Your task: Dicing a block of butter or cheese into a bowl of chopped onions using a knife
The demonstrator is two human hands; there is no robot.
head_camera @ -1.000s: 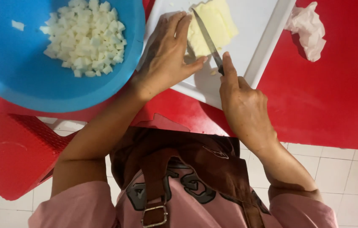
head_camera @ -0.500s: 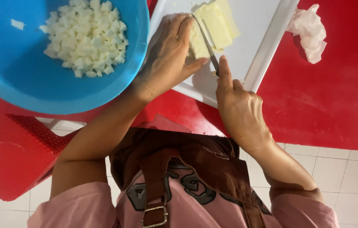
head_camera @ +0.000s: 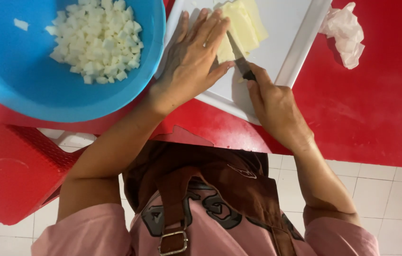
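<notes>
Your left hand (head_camera: 194, 59) lies flat, open, pressing the pale slab (head_camera: 241, 28) on the white board (head_camera: 288, 52); right hand (head_camera: 274, 104) grips the knife (head_camera: 239, 59). Blade runs just beside your fingertips (head_camera: 224, 68), so a slip could nick them.

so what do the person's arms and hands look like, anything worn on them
Both hands are bare: the left hand and right hand show no gloves, rings or watch. The forearms are uncovered too. Short pink sleeves cover only the upper arms. A brown apron with a metal buckle hangs over the pink top.
</notes>
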